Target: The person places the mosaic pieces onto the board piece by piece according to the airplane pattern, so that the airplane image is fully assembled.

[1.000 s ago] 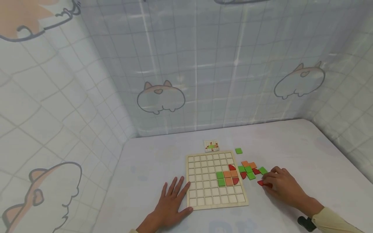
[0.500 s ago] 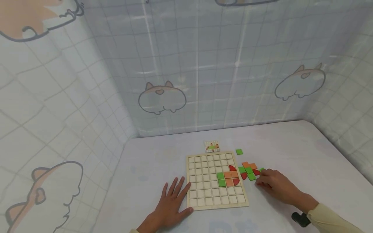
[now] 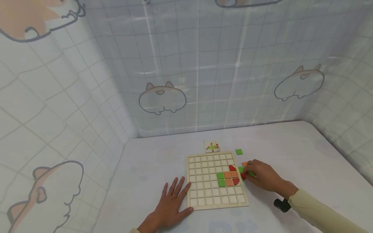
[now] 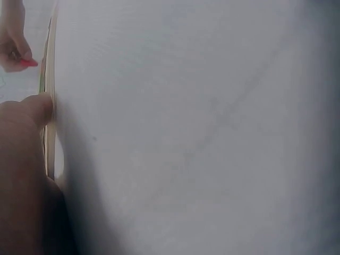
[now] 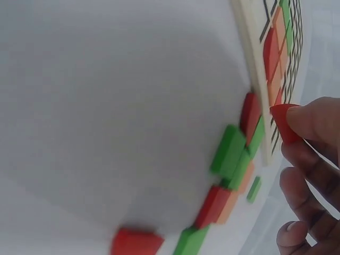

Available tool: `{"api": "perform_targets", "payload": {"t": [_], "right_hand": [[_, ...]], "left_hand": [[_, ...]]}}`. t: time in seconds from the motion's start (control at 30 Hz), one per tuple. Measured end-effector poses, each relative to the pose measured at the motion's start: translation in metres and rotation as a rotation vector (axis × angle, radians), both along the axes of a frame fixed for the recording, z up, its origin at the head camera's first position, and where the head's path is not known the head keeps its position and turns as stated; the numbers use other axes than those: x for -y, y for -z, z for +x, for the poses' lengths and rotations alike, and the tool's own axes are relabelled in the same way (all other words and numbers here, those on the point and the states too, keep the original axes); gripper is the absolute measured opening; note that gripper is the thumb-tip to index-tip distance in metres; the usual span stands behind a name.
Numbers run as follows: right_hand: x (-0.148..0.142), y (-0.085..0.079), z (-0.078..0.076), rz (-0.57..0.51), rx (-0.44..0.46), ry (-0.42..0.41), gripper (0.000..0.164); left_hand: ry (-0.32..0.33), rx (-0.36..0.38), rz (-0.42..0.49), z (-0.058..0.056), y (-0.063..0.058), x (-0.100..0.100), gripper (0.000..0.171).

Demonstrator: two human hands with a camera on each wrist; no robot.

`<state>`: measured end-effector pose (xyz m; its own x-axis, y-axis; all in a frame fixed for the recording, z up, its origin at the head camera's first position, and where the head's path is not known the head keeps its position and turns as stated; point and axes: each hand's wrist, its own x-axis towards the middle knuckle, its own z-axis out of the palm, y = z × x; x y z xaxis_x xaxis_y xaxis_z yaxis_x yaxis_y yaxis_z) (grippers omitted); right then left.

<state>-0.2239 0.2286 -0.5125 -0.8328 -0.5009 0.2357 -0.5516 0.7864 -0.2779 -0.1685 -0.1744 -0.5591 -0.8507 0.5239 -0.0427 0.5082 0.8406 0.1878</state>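
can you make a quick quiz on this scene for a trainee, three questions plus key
1. What colour is the piece that the right hand pinches?
2. How many orange squares are set in the board?
a) one
b) three
c) six
3. True or false: the small patterned card lies on top of the board.

Key:
1. Red
2. b
3. False; the card lies beyond the board's far edge.

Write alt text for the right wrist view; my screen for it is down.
The right hand pinches a red piece near the edge of a gridded board with red, orange and green tiles set in it. Loose red, green and orange pieces lie on the pale table, trailing from beside the board to the bottom of the view.
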Motion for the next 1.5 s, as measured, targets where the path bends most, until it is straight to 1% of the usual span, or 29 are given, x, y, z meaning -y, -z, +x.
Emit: {"api": "perform_targets", "payload": {"t": [0.13,0.23,0.37,0.53,0.67,0.77,0.97,1.1,1.27,1.37,1.5], "right_hand": [[0.013,-0.001,-0.007,0.007,0.012,-0.030,0.020],[0.023,-0.002,-0.012,-0.010,0.021,-0.051,0.024],[0.036,-0.004,-0.019,-0.067,0.036,-0.060,0.023],[0.054,-0.008,-0.029,-0.133,0.080,-0.059,0.016],[0.068,-0.010,-0.040,-0.197,0.137,-0.095,0.014],[0.076,-0.011,-0.049,-0.229,0.162,-0.119,0.014],[0.087,-0.006,-0.065,-0.240,0.196,-0.102,0.012],[0.095,-0.003,-0.072,-0.244,0.213,-0.096,0.010],[0.104,-0.001,-0.076,-0.239,0.258,-0.104,0.010],[0.106,0.002,-0.077,-0.213,0.255,-0.102,0.009],[0.106,0.005,-0.079,-0.174,0.242,-0.078,0.007]], "left_hand": [[-0.002,0.001,0.006,0.000,0.000,0.000,0.084],[-0.003,0.006,0.008,0.001,-0.002,0.000,0.083],[0.005,0.001,0.017,0.003,-0.005,0.000,0.083],[0.013,-0.011,0.024,0.002,-0.004,0.000,0.082],[0.009,-0.015,0.020,0.002,-0.004,0.000,0.082],[0.008,-0.005,0.018,0.002,-0.004,0.000,0.083],[0.007,-0.004,0.014,0.002,-0.004,0.000,0.083],[0.011,-0.015,0.028,0.002,-0.003,0.001,0.082],[0.023,-0.024,0.060,0.002,0.003,0.002,0.081],[0.026,-0.021,0.069,0.001,0.004,0.002,0.081],[0.023,-0.023,0.062,0.000,0.002,0.002,0.082]]}}
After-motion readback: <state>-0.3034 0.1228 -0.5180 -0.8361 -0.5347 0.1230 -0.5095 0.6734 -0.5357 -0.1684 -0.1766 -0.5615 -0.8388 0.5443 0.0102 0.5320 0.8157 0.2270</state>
